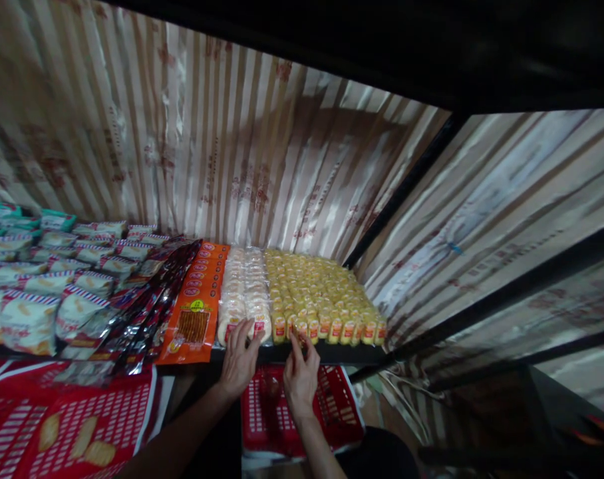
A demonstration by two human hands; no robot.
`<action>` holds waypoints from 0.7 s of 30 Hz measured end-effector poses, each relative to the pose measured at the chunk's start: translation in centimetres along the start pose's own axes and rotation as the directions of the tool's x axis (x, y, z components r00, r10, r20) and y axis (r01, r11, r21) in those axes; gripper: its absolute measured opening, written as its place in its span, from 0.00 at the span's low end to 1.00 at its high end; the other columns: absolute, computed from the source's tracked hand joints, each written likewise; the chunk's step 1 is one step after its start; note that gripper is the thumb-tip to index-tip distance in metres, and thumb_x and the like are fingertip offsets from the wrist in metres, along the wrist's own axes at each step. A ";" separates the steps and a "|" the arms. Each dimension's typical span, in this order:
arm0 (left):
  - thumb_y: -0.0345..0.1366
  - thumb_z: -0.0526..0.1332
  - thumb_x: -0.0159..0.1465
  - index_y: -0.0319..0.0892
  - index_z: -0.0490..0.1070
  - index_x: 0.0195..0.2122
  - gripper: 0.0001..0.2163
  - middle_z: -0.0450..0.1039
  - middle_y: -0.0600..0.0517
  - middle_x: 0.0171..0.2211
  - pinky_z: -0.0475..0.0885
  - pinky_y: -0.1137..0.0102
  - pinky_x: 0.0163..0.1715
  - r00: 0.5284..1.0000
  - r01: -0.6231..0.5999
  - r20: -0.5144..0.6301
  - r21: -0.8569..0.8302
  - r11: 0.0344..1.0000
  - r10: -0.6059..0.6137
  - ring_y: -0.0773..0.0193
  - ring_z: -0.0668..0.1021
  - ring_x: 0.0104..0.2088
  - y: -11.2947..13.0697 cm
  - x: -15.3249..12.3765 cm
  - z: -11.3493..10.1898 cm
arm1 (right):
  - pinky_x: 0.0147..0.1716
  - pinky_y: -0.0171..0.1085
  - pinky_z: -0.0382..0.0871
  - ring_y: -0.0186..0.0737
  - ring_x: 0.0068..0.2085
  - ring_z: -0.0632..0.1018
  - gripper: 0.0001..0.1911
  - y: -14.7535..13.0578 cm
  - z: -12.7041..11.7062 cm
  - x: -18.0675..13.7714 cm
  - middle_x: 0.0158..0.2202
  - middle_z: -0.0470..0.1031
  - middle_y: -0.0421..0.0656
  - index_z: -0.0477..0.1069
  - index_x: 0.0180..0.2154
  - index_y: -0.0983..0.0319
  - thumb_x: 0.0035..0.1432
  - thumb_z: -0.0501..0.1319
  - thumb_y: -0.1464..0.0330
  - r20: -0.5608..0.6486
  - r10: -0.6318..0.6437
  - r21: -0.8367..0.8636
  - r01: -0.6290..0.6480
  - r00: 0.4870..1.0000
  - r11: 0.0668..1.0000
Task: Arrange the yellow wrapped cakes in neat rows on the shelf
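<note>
My left hand (pixel 239 359) rests its fingertips on the front packet of a row of white round snack packets (pixel 242 293) at the shelf's front edge; the fingers are spread and flat. My right hand (pixel 301 372) reaches to the front row of small yellow wrapped snacks (pixel 322 293), with thumb and fingers pinched on one of the front pieces. Both hands are at the shelf edge (pixel 332 352), above a red plastic basket (pixel 272 412).
Orange packets (pixel 197 306) and dark shiny packets (pixel 152 299) lie left of the white row. Red-and-white striped bags (pixel 57 293) fill the far left. Another red basket (pixel 57 426) holds a few biscuits. Striped wrapping lines the shelf's back wall (pixel 232 146) and right side.
</note>
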State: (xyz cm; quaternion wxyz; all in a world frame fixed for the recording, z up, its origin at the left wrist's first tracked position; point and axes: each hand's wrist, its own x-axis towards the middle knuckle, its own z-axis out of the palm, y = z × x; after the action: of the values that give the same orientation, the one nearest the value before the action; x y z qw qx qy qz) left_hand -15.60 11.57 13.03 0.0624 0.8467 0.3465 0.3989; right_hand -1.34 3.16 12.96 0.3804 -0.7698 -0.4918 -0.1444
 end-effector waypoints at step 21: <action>0.23 0.49 0.57 0.44 0.67 0.51 0.22 0.58 0.45 0.59 0.61 0.51 0.54 0.995 0.030 0.097 0.091 0.995 -0.039 0.51 0.58 0.59 0.3 -0.4 -0.3 | 0.51 0.48 0.63 0.45 0.55 0.63 0.25 3.4 1.0 0.6 0.56 0.59 0.50 0.61 0.56 0.60 0.57 0.46 0.73 0.080 -0.003 0.030 0.001 0.997 1.000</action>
State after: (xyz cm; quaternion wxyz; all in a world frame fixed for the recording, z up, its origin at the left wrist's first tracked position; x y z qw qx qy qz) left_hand -15.85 11.05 13.08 0.0481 0.8611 0.3753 0.3396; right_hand 1.73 3.51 11.17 0.3718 -0.7687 -0.5095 -0.1065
